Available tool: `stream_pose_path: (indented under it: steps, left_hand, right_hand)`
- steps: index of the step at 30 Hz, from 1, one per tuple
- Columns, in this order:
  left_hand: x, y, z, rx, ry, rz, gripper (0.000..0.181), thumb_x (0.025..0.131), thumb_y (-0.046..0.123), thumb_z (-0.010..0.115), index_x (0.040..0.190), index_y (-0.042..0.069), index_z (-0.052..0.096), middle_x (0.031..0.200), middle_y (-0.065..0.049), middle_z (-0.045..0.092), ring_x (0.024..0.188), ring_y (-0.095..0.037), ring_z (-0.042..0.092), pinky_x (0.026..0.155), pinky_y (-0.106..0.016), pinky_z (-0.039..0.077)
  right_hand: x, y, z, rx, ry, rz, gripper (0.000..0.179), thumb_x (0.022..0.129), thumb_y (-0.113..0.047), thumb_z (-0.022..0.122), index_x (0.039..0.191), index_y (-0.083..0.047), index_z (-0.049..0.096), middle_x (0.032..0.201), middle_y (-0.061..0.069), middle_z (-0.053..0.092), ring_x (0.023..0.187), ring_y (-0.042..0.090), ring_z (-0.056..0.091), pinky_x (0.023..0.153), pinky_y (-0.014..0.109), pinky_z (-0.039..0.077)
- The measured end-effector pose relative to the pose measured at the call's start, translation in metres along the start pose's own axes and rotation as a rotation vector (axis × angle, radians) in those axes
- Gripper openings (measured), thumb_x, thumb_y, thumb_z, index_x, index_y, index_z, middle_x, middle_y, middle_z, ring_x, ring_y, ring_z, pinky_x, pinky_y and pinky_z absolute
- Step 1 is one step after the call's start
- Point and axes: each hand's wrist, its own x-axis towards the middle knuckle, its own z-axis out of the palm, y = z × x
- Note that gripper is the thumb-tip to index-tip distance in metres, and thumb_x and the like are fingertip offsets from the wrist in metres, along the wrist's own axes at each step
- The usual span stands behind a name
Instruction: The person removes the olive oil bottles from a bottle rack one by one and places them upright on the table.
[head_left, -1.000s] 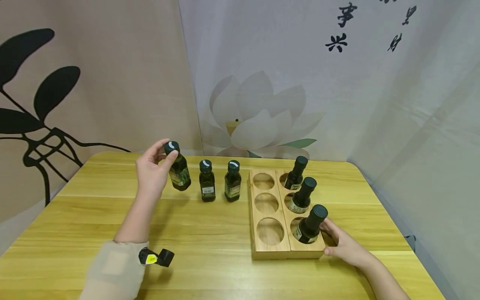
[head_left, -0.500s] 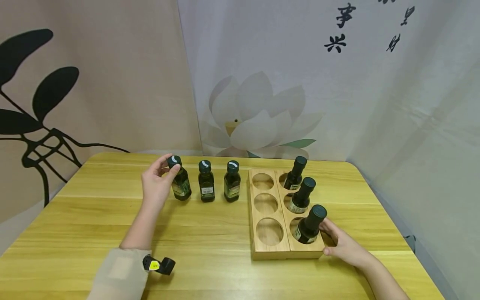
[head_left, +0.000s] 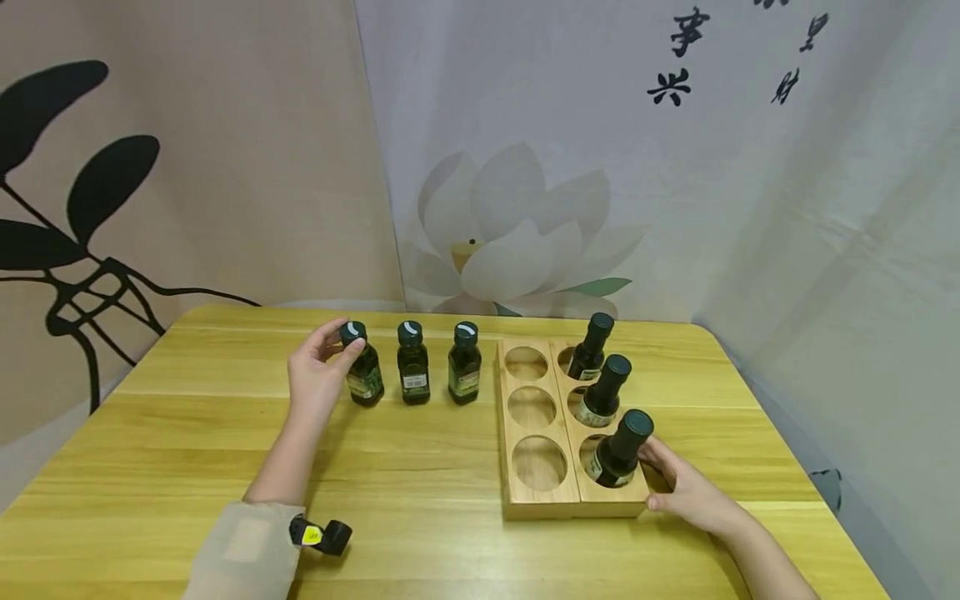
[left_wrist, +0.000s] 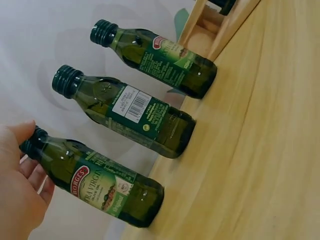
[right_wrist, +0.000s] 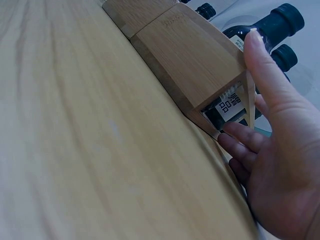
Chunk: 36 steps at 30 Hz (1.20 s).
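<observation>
Left thumb and fingers of my left hand (head_left: 318,379) pinch the dark cap of a green glass olive oil bottle (head_left: 365,379), the leftmost of three. It stands upright on the table, its "Borges" label (left_wrist: 100,187) showing in the left wrist view. To its right are two matching bottles, a middle one (head_left: 414,371) with a barcode sticker and another (head_left: 465,372) nearer the wooden rack (head_left: 540,510). My right hand (head_left: 693,496) rests at the rack's near right corner, fingers loosely extended along its side (right_wrist: 195,65). Beside that hand, a dark long-necked bottle (head_left: 621,454) leans in its hole.
The rack has two columns of round holes; the left column's holes (head_left: 540,463) hold no bottles. Two more long-necked bottles, a middle one (head_left: 606,392) and a far one (head_left: 592,346), sit in the right column. A printed cloth backdrop (head_left: 525,208) hangs behind the table.
My left hand has lowered the olive oil bottle from above the table, bringing it slightly right and into line with the other two. The right hand and the rack have stayed put.
</observation>
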Motion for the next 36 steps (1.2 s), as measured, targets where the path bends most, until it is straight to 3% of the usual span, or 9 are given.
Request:
stream_pose_path:
  steps: [5,11,18,23,29,36]
  left_hand:
    - [0.001,0.008,-0.002,0.012,0.004,0.002,0.047,0.086,0.022,0.074,0.129,0.007,0.060,0.122,-0.008,0.062,0.113,-0.019,0.052,0.098,-0.032,0.042]
    - [-0.003,0.031,0.004,-0.083,0.021,0.135,0.044,0.088,0.015,0.072,0.130,0.007,0.059,0.125,-0.008,0.061,0.118,-0.018,0.051,0.103,-0.032,0.035]
    - [-0.015,0.064,0.022,-0.209,-0.020,0.268,0.043,0.086,0.000,0.070,0.127,-0.001,0.058,0.123,-0.014,0.061,0.117,-0.019,0.052,0.105,-0.034,0.034]
    - [-0.029,0.081,0.044,-0.297,-0.097,0.382,0.041,0.084,-0.005,0.069,0.124,-0.004,0.059,0.121,-0.015,0.062,0.115,-0.021,0.053,0.104,-0.036,0.035]
    - [-0.049,0.098,0.071,-0.342,-0.208,0.459,0.042,0.084,-0.004,0.070,0.125,-0.003,0.058,0.121,-0.013,0.062,0.116,-0.021,0.052,0.102,-0.040,0.036]
    - [-0.072,0.110,0.105,-0.375,-0.325,0.466,0.043,0.084,0.001,0.072,0.125,0.000,0.059,0.121,-0.008,0.063,0.117,-0.019,0.053,0.103,-0.039,0.037]
  right_hand:
    - [0.000,-0.001,0.000,0.010,-0.004,0.012,0.092,0.090,-0.042,0.064,0.148,0.010,0.016,0.138,0.037,0.035,0.125,0.002,0.040,0.101,0.016,0.028]
    - [0.000,-0.003,0.000,0.009,-0.003,0.020,0.092,0.091,-0.043,0.064,0.148,0.010,0.015,0.138,0.038,0.035,0.125,0.002,0.040,0.101,0.016,0.029]
    - [0.000,-0.001,0.000,0.004,-0.001,0.023,0.091,0.091,-0.042,0.064,0.148,0.009,0.015,0.139,0.037,0.034,0.125,0.001,0.040,0.101,0.016,0.029]
    - [0.000,-0.001,0.000,-0.005,0.003,0.033,0.091,0.090,-0.042,0.065,0.148,0.009,0.015,0.140,0.037,0.033,0.125,0.000,0.039,0.100,0.016,0.029]
    - [0.000,-0.003,0.000,-0.003,-0.002,0.040,0.092,0.090,-0.042,0.065,0.148,0.009,0.015,0.140,0.037,0.034,0.124,0.000,0.040,0.101,0.016,0.030]
    - [0.000,-0.003,0.000,-0.012,0.003,0.026,0.091,0.090,-0.042,0.065,0.147,0.010,0.018,0.138,0.036,0.038,0.124,0.003,0.041,0.100,0.016,0.030]
